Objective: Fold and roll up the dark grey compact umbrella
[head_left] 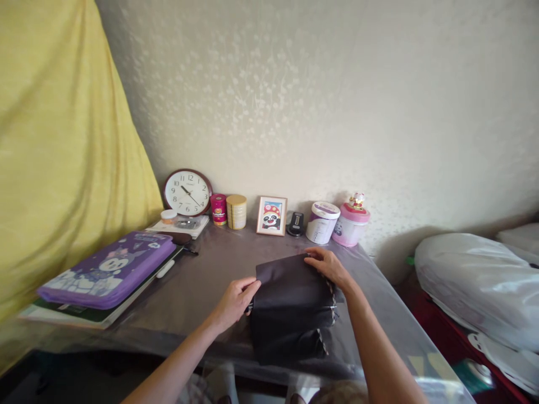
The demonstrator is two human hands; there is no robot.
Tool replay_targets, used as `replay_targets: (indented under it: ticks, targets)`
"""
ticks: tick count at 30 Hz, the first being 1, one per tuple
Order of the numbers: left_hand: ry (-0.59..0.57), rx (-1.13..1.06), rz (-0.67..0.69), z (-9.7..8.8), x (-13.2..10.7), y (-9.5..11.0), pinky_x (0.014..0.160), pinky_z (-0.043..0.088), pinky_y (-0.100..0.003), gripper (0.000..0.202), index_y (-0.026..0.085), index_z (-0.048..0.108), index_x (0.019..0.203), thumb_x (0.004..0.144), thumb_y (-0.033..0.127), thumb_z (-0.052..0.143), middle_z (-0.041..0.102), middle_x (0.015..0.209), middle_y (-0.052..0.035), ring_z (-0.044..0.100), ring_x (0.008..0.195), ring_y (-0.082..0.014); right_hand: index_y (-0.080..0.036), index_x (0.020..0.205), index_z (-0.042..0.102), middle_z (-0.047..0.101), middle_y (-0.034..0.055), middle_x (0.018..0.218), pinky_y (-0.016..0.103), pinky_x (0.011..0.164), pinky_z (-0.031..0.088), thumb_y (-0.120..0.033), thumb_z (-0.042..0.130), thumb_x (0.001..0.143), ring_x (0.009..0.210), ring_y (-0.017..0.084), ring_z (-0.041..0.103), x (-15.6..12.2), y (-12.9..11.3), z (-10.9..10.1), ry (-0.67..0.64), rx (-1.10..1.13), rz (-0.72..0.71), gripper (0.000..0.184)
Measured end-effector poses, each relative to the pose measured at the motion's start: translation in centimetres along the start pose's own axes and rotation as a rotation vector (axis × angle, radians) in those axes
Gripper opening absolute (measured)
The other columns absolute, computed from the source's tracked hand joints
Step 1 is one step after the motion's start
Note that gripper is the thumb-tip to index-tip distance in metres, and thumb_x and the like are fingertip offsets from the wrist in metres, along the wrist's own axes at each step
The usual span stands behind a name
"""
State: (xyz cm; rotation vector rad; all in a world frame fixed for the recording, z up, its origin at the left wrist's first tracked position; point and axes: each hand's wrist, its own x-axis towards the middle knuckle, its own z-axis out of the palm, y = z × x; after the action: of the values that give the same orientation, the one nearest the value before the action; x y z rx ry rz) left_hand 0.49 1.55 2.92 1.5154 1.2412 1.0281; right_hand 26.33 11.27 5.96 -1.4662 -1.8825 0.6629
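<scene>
A folded black garment (290, 306) lies on the grey table (202, 286) in front of me. My left hand (234, 301) pinches its left edge, fingers closed on the cloth. My right hand (328, 266) rests on its far right corner, fingers curled over the fabric's top edge. A patterned lining shows at the garment's right side.
Along the wall stand a round clock (187, 192), two small tins (228, 210), a framed panda picture (272, 215), a white tub (322, 222) and a pink jar (350, 223). A purple case (107, 270) lies at left on books. A yellow curtain (54, 151) hangs left; white bags (475, 280) lie right.
</scene>
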Motion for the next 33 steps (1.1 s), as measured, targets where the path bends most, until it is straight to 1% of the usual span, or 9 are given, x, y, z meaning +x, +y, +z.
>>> replay_targets:
  ticks: [4,8,12,18,20,23,26,29,33]
  targets:
    - [-0.004,-0.013,-0.007,0.1,-0.1,0.2,0.031,0.024,-0.015,0.031,0.019,0.044,0.063,0.080,0.044,0.043,0.030,0.043,0.0096,0.035,0.031,-0.0053,-0.017,0.086,0.065,0.067,0.0029,0.080,0.028,0.068,0.045,-0.034,0.055,0.072,0.075,0.018,0.060,0.1,-0.8,0.0,0.106,0.045,-0.036,0.024]
    - [-0.014,-0.010,-0.001,0.1,-0.2,0.2,0.032,0.025,-0.015,0.030,0.018,0.047,0.065,0.079,0.045,0.045,0.033,0.045,0.0096,0.034,0.030,-0.0044,-0.019,0.081,0.065,0.068,0.0021,0.080,0.028,0.071,0.043,-0.031,0.053,0.072,0.075,0.017,0.060,0.4,-1.2,0.4,0.223,-0.045,-0.062,0.019]
    - [-0.007,0.003,-0.021,0.1,-0.1,0.1,0.030,0.024,-0.015,0.030,0.018,0.049,0.069,0.076,0.047,0.049,0.035,0.046,0.0093,0.034,0.030,-0.0040,-0.021,0.079,0.065,0.067,0.0024,0.081,0.027,0.070,0.042,-0.026,0.052,0.073,0.076,0.017,0.060,0.8,-0.9,1.1,0.198,-0.226,-0.076,0.015]
    - [0.006,-0.053,-0.113,0.2,-0.2,0.4,0.027,0.023,-0.014,0.038,0.018,0.052,0.100,0.074,0.046,0.052,0.041,0.040,0.0099,0.037,0.028,-0.0064,-0.024,0.081,0.065,0.067,0.0026,0.087,0.027,0.071,0.041,-0.023,0.051,0.076,0.082,0.018,0.060,0.7,-0.5,1.8,0.098,-0.437,-0.119,0.015]
    - [0.003,-0.069,-0.141,0.1,-0.1,0.3,0.025,0.022,-0.013,0.044,0.018,0.048,0.110,0.075,0.045,0.051,0.040,0.036,0.0108,0.036,0.026,-0.0069,-0.023,0.084,0.064,0.066,0.0039,0.090,0.027,0.072,0.041,-0.023,0.049,0.077,0.084,0.019,0.060,0.6,-0.4,1.4,0.095,-0.449,-0.108,0.016]
    - [0.002,-0.104,-0.147,-0.3,0.1,0.0,0.024,0.021,-0.013,0.057,0.020,0.039,0.126,0.076,0.043,0.051,0.041,0.034,0.0112,0.037,0.024,-0.0074,-0.020,0.088,0.063,0.065,0.0067,0.092,0.029,0.075,0.042,-0.028,0.048,0.079,0.084,0.019,0.060,0.3,0.2,-0.1,0.224,-0.388,-0.092,0.019]
    - [0.029,-0.154,-0.150,-0.9,0.5,-0.4,0.024,0.022,-0.013,0.057,0.020,0.040,0.128,0.076,0.042,0.050,0.041,0.035,0.0103,0.042,0.026,-0.0090,-0.018,0.086,0.063,0.066,0.0059,0.087,0.031,0.077,0.044,-0.036,0.045,0.082,0.081,0.019,0.060,-0.5,0.5,-1.9,0.288,-0.233,-0.083,0.025]
    - [0.072,-0.199,-0.153,-1.6,0.9,-0.7,0.025,0.021,-0.013,0.049,0.016,0.054,0.115,0.076,0.045,0.050,0.050,0.044,0.0052,0.047,0.030,-0.0087,-0.021,0.093,0.062,0.065,0.0036,0.095,0.032,0.082,0.045,-0.041,0.047,0.081,0.089,0.019,0.060,-1.7,-0.1,-2.7,0.171,-0.106,-0.210,0.027]
    - [0.104,-0.244,-0.147,-2.1,1.1,-0.8,0.025,0.022,-0.013,0.048,0.015,0.059,0.108,0.075,0.049,0.051,0.058,0.059,-0.0003,0.050,0.034,-0.0078,-0.023,0.101,0.061,0.060,0.0057,0.110,0.037,0.094,0.038,-0.041,0.055,0.078,0.107,0.021,0.052,-2.6,-2.1,-1.4,0.087,-0.187,-0.487,0.030]
